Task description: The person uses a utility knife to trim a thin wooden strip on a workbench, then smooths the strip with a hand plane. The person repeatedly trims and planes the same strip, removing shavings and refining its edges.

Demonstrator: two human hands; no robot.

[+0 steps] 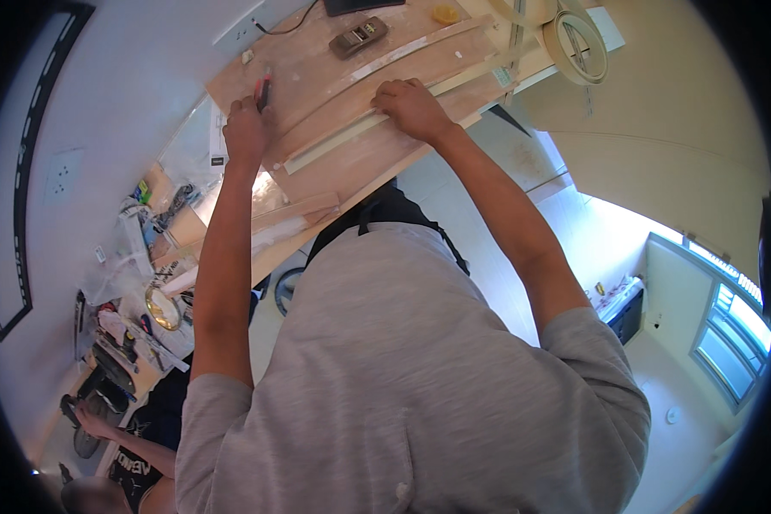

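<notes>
On the pinkish wooden workbench (305,72), my left hand (246,131) grips a red-and-black hand tool (265,86), possibly a cutter, near the board's left end. My right hand (407,109) has its fingers curled over a long pale strip (330,144) that lies along the boards; its fingertips are partly hidden. Above my hands a curved thin batten (424,45) crosses the board, with a grey-brown hand-held device (357,38) beyond it. A small yellow round piece (445,14) sits at the back.
Coiled cream edging (574,47) hangs at the bench's right end, near a cream panel. A cluttered side surface with bags and tools (124,334) runs along the left wall. Another person (133,458) is at lower left, hand on a dark object. A power cable (278,30) reaches a socket.
</notes>
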